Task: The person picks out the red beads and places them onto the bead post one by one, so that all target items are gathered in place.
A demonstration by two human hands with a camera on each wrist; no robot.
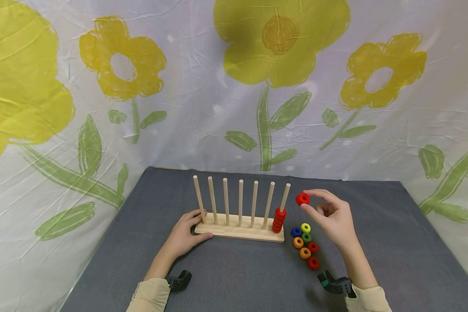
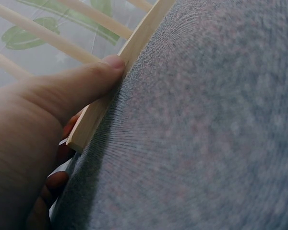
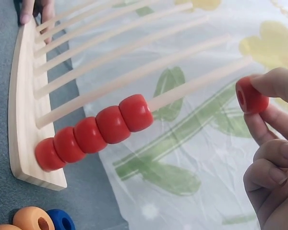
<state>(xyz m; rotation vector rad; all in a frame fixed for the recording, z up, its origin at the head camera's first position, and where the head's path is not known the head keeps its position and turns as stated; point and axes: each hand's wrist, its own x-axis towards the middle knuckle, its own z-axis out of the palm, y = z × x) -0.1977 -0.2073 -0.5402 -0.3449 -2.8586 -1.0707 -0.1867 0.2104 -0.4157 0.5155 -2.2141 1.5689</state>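
A wooden peg stand (image 1: 239, 233) with several upright pegs stands on the cloth. My left hand (image 1: 184, 236) grips its left end; the thumb (image 2: 93, 84) lies against the front edge and the other fingers pass behind, partly hidden. Red beads (image 3: 96, 133) are stacked on the rightmost peg, whose upper part is bare. To the right of that peg, near its tip height, my right hand (image 1: 335, 216) pinches a red bead (image 1: 302, 199) between thumb and fingertips. This bead is apart from the peg, and its hole shows in the right wrist view.
Loose beads lie right of the stand, below my right hand: yellow (image 1: 305, 228), blue (image 1: 296, 232), green (image 1: 306, 237), orange (image 1: 305, 253) and red (image 1: 313, 263). A dark grey cloth (image 1: 234, 277) covers the table. Behind hangs a flower-printed curtain (image 1: 191, 130).
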